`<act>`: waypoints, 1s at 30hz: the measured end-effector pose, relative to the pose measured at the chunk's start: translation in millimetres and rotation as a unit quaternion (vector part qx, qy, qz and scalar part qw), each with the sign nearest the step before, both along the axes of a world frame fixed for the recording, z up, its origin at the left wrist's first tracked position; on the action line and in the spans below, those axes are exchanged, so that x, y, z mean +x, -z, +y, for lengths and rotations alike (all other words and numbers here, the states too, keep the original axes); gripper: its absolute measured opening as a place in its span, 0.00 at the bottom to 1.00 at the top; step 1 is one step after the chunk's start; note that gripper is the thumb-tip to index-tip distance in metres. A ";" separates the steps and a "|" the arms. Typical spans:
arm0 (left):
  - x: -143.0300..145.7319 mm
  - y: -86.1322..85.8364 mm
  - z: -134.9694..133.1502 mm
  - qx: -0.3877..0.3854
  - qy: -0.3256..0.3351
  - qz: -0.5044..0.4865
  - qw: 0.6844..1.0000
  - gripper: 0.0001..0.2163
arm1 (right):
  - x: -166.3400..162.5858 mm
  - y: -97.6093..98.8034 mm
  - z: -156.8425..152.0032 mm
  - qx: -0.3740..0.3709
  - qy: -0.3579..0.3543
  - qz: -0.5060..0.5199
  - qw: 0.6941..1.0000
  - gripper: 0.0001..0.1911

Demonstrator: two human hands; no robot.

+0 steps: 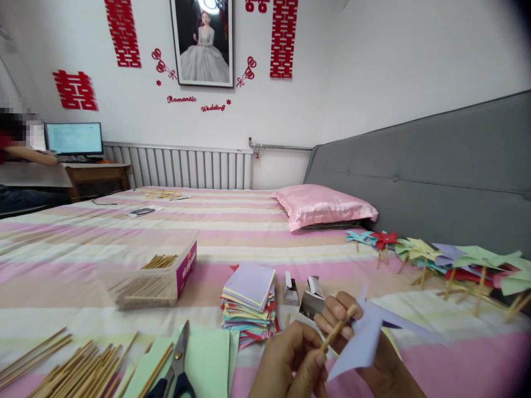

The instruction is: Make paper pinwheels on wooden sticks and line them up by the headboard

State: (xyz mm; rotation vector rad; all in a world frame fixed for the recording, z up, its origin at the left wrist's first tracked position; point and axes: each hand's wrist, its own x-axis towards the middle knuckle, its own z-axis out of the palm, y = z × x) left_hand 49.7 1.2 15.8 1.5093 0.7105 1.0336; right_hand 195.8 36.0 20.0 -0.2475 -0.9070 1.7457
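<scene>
Low on the right of the head view, my left hand [293, 362] pinches the lower part of a thin wooden stick [334, 331]. My right hand [379, 359] is curled around a pale purple paper pinwheel [362, 340] at the stick's upper end, its fingers bent beside the stick. The blades of the pinwheel spread to the right and downward, partly over my right palm. Just left of my hands stands a stack of coloured paper squares [249, 293], purple on top. Two small boxes [312, 298] sit behind my fingers, partly hidden.
Scissors [179, 359] lie on green paper [211, 356], beside loose wooden sticks [83, 370]. A clear plastic box [178, 282] holds more sticks. Several finished pinwheels [452, 260] line the right side. A pink pillow [326, 204] rests near the grey headboard [415, 160]. A person sits at a monitor [73, 138].
</scene>
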 end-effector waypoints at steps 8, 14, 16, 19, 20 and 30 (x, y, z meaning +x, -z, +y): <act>-0.7 -0.9 -1.2 0.013 0.004 -0.003 1.000 0.15 | 4.6 7.6 3.3 0.055 0.047 -0.043 0.996 0.08; -0.3 -7.0 -1.0 0.031 -0.018 0.021 0.999 0.13 | 7.1 1.1 6.2 0.047 0.065 -0.084 0.993 0.13; -0.7 -8.2 -1.2 0.036 -0.025 0.034 0.998 0.14 | 6.7 -1.7 5.8 0.045 0.068 -0.091 0.992 0.13; -1.9 -10.0 -2.2 0.035 -0.034 0.043 0.998 0.13 | 5.7 -4.4 4.8 0.041 0.071 -0.097 0.992 0.13; -2.2 -10.9 -2.7 0.039 -0.040 0.049 0.997 0.13 | 5.3 -5.0 4.5 0.040 0.072 -0.099 0.992 0.13; -3.5 -16.4 -6.1 0.047 -0.060 0.078 0.994 0.13 | 3.5 -8.6 1.8 0.032 0.078 -0.103 0.991 0.13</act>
